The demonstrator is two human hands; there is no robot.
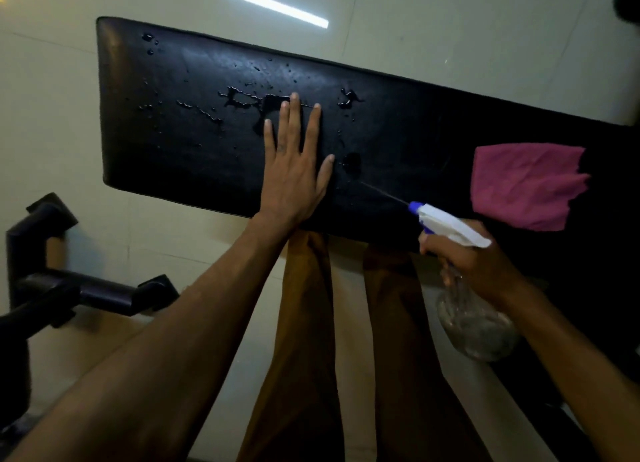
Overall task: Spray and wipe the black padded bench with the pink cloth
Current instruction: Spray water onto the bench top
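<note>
Looks like gym: I stand at black padded bench (207, 122), black metal equipment frame (52, 288) off its left end, glossy pale tiled floor (450, 29) mirroring ceiling strip light.

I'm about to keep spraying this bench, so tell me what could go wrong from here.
The thin jet from the clear spray bottle with the blue nozzle in the right hand lands close to the left hand, flat on the black padded bench, so it may wet those fingers. Pooled droplets could run off before the crumpled pink cloth, lying untouched, gets used.
</note>
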